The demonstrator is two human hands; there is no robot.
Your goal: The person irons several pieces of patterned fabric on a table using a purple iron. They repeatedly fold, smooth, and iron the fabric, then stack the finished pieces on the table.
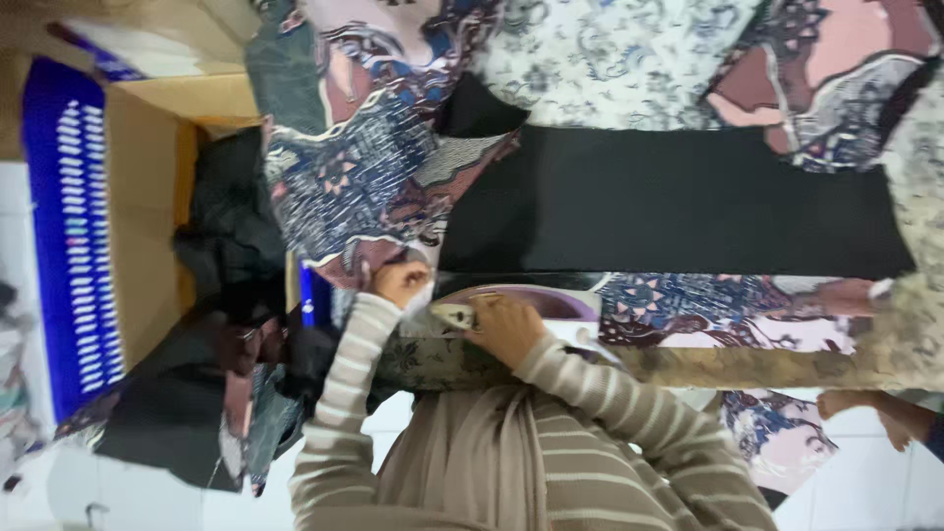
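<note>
Looks somewhere mid-way, judging by the piles: plenty of cloth already spread flat, plenty still bunched up. Left hand (401, 282) with fingers pinched shut on the near edge of the patterned cloth (374, 167), a blue, pink and brown print hanging over the box corner. Right hand (508, 327) just beside it, fingers curled around a small pale object (454, 315), too blurry to name. Wide black cloth (669, 202) laid flat to the right, more printed pieces around and beyond it. On the left, an open brown cardboard box (147, 177) stuffed with dark crumpled clothes (231, 226), still unsorted by the look of it. Left of that, a blue perforated crate (69, 236) stood on edge. No labels legible, just a blue strip on the box flap far left. Someone else's foot (865, 403) on the white tiled floor (865, 482), near right.
</note>
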